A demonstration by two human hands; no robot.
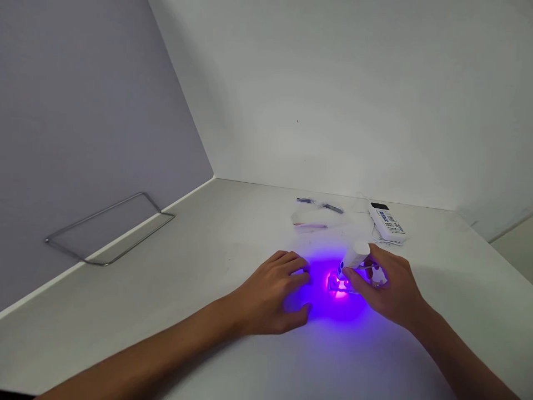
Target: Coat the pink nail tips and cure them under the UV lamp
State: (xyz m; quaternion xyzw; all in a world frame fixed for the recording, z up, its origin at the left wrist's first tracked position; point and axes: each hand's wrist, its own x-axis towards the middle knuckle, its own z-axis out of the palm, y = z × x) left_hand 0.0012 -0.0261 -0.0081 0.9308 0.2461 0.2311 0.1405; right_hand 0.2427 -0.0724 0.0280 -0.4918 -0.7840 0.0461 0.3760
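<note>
My right hand [389,289] grips a small white lamp [353,256] that throws violet light down onto a small clear piece [340,285] lying on the white table [208,289]. The lit piece glows pink and is too bright to make out. My left hand [272,291] rests on the table just left of the glow, fingers loosely curled and apart, holding nothing. The fingertips reach the edge of the violet patch.
Behind the hands lie a white box with a printed label [387,221], thin metal tools [320,204] and a clear wrapper [310,219]. A bent metal wire frame [108,230] stands at the left wall. White walls close off the back and left.
</note>
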